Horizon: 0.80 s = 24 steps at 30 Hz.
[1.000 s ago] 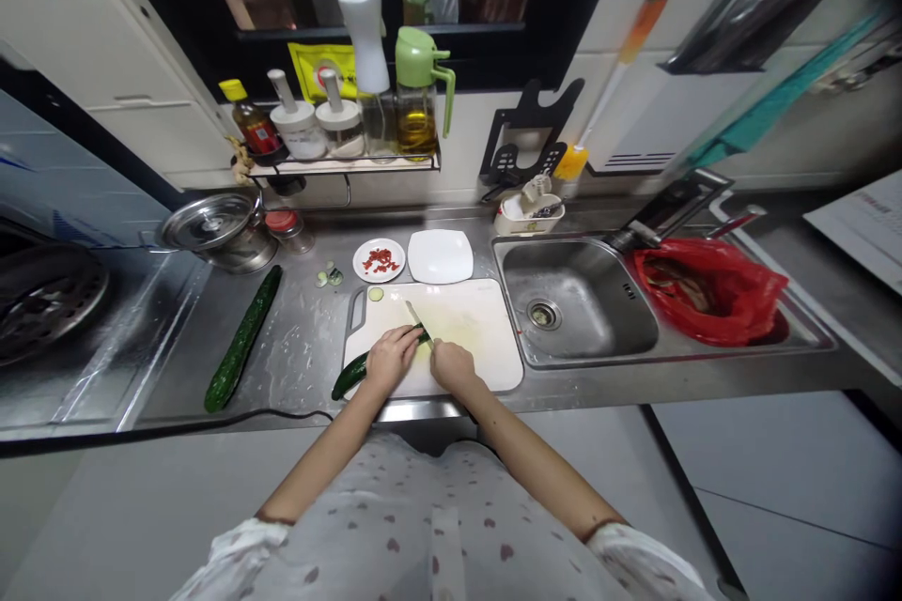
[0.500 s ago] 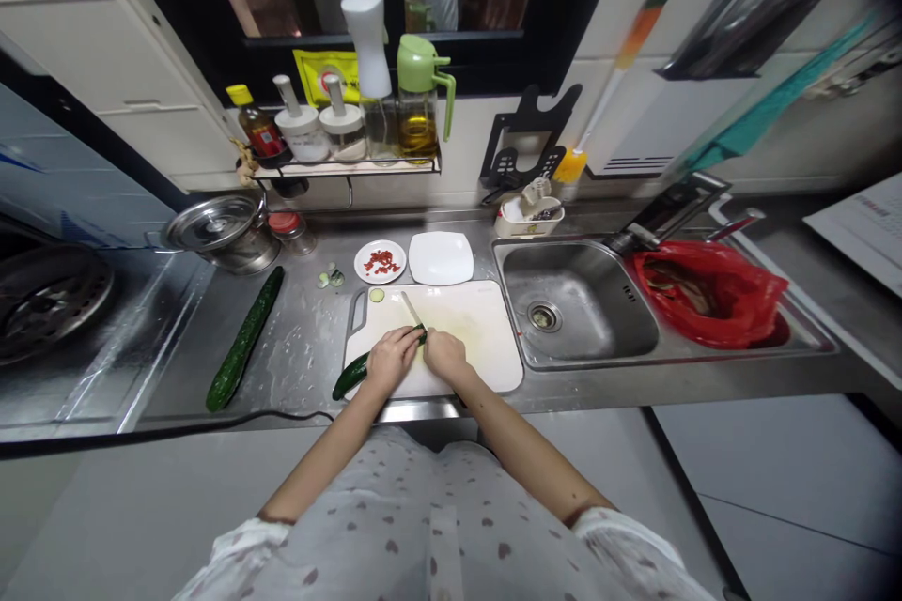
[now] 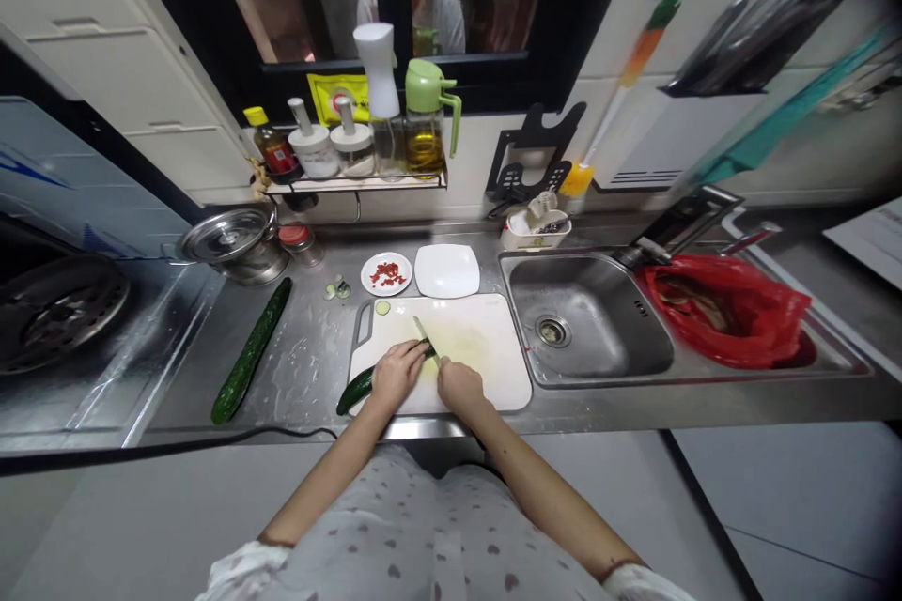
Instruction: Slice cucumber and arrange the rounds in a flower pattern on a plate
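Observation:
A dark green cucumber (image 3: 354, 389) lies across the near left part of a white cutting board (image 3: 486, 347). My left hand (image 3: 396, 372) is curled down over the cucumber and holds it in place. My right hand (image 3: 458, 384) grips a knife (image 3: 425, 334) whose pale blade points away from me and meets the cucumber just past my left fingers. One cucumber slice (image 3: 382, 307) rests at the board's far left corner.
A second whole cucumber (image 3: 252, 352) lies on the wet steel counter to the left. Behind the board stand a small plate of chopped red chili (image 3: 385, 273) and an empty white plate (image 3: 446, 269). A sink (image 3: 588, 329) and a red bag (image 3: 729, 305) sit right; a lidded pot (image 3: 229, 240) left.
The view has shifted downward a little. My right hand and the knife moved slightly back and forth at the cucumber's end; my left hand stayed on the cucumber.

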Tool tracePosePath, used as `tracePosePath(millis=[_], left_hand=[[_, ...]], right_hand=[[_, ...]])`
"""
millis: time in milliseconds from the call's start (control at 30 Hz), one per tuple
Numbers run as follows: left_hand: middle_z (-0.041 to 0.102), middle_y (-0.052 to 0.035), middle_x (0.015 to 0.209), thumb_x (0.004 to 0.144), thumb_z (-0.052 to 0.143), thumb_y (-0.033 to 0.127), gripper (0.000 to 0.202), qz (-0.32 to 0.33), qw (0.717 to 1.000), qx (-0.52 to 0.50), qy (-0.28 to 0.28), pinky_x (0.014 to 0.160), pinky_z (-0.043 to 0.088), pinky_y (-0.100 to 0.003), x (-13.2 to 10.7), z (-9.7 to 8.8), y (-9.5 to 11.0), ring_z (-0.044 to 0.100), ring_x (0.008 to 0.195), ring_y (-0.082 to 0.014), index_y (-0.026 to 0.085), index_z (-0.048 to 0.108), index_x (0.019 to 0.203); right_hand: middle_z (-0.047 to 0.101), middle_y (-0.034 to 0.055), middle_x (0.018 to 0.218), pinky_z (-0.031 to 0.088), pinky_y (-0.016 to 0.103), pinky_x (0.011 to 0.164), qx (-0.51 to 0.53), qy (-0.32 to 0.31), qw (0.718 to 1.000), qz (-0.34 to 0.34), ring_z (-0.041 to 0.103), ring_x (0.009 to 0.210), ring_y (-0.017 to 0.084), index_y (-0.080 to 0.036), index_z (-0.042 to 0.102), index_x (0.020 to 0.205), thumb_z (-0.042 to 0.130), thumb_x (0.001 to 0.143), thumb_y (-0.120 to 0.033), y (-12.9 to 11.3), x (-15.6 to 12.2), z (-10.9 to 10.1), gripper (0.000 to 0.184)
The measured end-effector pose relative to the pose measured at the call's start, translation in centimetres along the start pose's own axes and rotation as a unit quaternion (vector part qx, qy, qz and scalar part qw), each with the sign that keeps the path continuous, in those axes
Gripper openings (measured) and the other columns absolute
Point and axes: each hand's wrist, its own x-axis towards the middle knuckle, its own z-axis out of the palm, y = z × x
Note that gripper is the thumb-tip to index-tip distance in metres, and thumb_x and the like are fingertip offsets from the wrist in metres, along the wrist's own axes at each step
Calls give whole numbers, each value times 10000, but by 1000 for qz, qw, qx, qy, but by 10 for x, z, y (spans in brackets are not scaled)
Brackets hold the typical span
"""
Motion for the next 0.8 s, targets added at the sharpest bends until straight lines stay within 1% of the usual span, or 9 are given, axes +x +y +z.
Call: tracePosePath(millis=[167, 367, 533, 667, 800], left_hand=[[676, -35, 1178, 935, 512, 276, 290, -4, 1000, -3, 1, 959, 512, -345, 0, 0, 1, 610, 1073, -186, 279, 676, 1175], [676, -38, 1176, 935, 510, 282, 293, 2, 1000, 1, 2, 952, 516, -347, 0, 1, 0, 615, 1060, -186, 284, 675, 1177], [679, -38, 1169, 935, 505, 276, 299, 3, 1000, 1, 6, 939, 521, -344, 0, 1, 0, 622, 1044, -187, 286, 674, 1181], [679, -39, 1169, 932, 512, 263, 295, 4, 1000, -5, 9, 949, 520, -345, 0, 0, 1, 622, 1059, -184, 288, 673, 1178], [681, -47, 1164, 933, 511, 264, 297, 8, 1000, -1, 13, 945, 527, -347, -1, 0, 1, 629, 1048, -182, 285, 672, 1183]], right_hand=[[699, 169, 1031, 478, 333, 793, 1, -12, 1000, -1, 667, 1017, 259, -123, 567, 1152, 358, 926, -149, -2, 5, -4, 308], [692, 170, 1078, 472, 318, 824, 17, -7, 1000, -6, 655, 1058, 240, -127, 571, 1188, 376, 924, -159, -9, 16, -12, 329], [696, 167, 1074, 470, 312, 832, 27, -1, 1000, -1, 647, 1077, 234, -134, 578, 1201, 394, 922, -167, -14, 24, -17, 336], [696, 165, 1074, 470, 313, 827, 20, 1, 1000, -1, 647, 1075, 239, -129, 576, 1204, 379, 932, -174, -16, 24, -19, 338], [695, 165, 1073, 469, 308, 813, 12, 3, 1000, -14, 653, 1054, 235, -127, 581, 1191, 360, 950, -188, -11, 22, -18, 333]])
